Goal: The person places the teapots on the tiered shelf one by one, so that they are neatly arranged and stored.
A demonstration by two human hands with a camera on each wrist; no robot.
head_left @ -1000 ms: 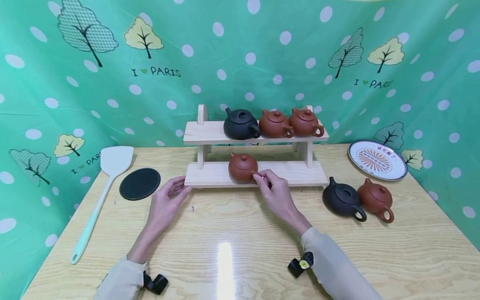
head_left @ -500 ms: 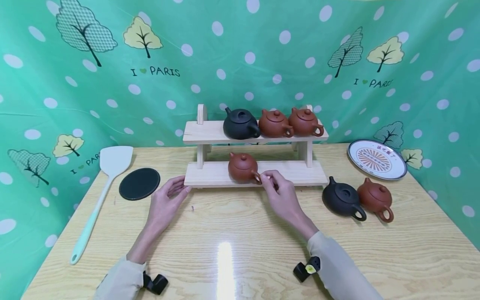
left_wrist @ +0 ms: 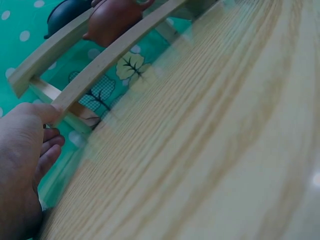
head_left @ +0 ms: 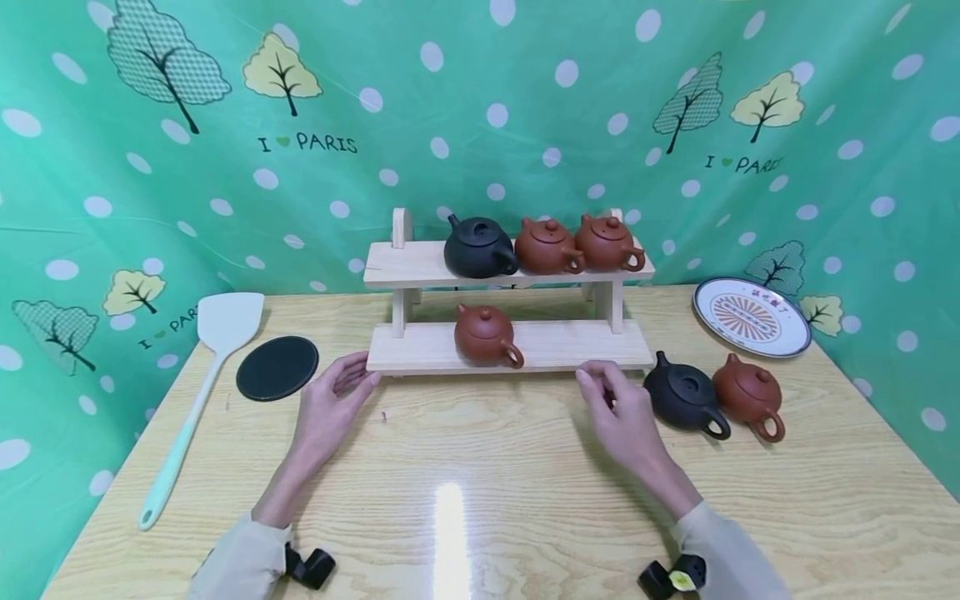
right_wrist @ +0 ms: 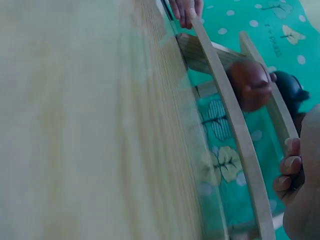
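A two-tier wooden shelf [head_left: 577,343] stands at the back of the table. On its lower board sits a red-brown clay teapot [head_left: 482,335], handle to the right, untouched. My left hand [head_left: 330,408] holds the left end of that board; in the left wrist view its thumb [left_wrist: 46,113] lies at the board's end, fingers bent below. My right hand [head_left: 628,417] is in front of the board's right end, away from the teapot, fingers loosely bent and holding nothing. A black teapot [head_left: 684,396] lies just right of it, beside another red-brown teapot [head_left: 748,390].
On the upper board stand a black teapot [head_left: 478,248] and two red-brown teapots [head_left: 546,247]. A patterned plate [head_left: 787,329] lies at the back right. To the left are a round black coaster [head_left: 277,368] and a spatula [head_left: 191,417]. A polka-dot curtain [head_left: 480,100] hangs behind.
My right hand has let go of the lower teapot's handle and moved right, toward the black teapot on the table. The lower teapot and my left hand have stayed in place.
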